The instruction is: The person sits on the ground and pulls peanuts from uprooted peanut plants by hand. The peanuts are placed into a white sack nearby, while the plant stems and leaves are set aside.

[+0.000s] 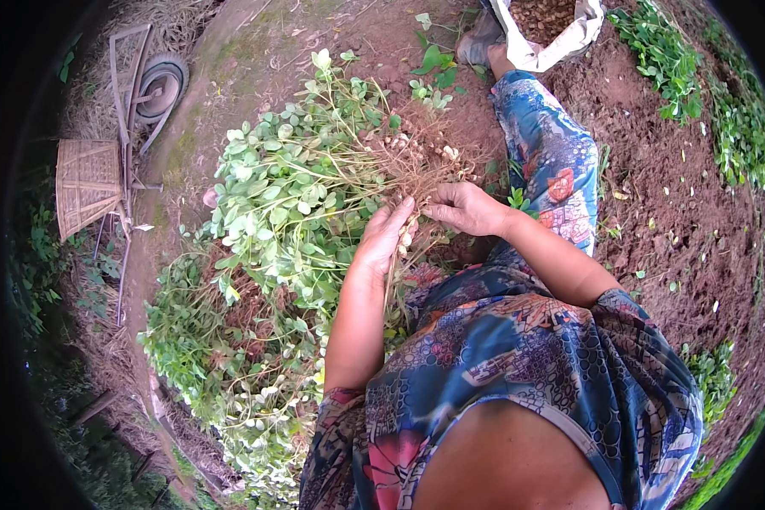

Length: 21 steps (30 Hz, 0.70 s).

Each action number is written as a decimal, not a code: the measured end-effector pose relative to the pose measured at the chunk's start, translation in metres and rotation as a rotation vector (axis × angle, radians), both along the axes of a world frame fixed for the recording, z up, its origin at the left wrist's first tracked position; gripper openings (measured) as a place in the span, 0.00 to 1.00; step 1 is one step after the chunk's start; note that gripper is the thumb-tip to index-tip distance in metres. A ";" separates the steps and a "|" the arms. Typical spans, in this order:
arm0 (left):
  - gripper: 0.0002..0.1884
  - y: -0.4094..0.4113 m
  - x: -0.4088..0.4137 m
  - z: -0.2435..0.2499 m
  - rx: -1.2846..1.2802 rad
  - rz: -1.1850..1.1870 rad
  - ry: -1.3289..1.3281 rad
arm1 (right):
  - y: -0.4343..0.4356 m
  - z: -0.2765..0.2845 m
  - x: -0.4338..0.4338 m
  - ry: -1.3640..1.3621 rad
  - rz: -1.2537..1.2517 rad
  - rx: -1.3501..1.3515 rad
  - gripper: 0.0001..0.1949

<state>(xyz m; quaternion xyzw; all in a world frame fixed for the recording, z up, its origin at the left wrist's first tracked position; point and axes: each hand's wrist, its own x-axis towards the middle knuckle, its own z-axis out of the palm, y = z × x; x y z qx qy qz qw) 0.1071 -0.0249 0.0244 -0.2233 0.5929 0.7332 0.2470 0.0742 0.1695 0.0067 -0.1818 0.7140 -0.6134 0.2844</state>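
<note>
My left hand (382,234) grips a small bunch of peanut pods (407,233) and thin stems, its thumb pointing up along them. Close beside it, my right hand (464,207) has its fingers closed on the brown peanut roots (428,182); whether a pod sits between those fingertips is hidden. Beyond both hands spreads a heap of pulled peanut plants (287,185), leaves to the left and roots to the right. Pale pods (449,153) hang among the roots.
An open white sack (539,58) with peanuts (542,19) inside stands by my foot at the top. At the left are a wheelbarrow (159,89) and a woven basket (89,185). More plants (197,325) lie lower left. Tilled soil (669,236) extends right.
</note>
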 end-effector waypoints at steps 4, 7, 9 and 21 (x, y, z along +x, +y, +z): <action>0.21 -0.003 -0.005 -0.010 -0.141 0.089 0.033 | 0.024 0.020 0.011 -0.658 0.115 -0.416 0.05; 0.23 -0.004 -0.006 -0.014 -0.074 0.044 0.012 | 0.020 0.024 0.015 -0.627 0.024 -0.398 0.05; 0.27 -0.001 -0.009 -0.010 -0.071 -0.040 -0.068 | 0.009 0.011 0.014 -0.552 0.012 -0.209 0.12; 0.19 -0.002 0.006 0.011 -0.212 -0.269 0.269 | -0.013 -0.005 0.027 -0.197 -0.117 -0.163 0.20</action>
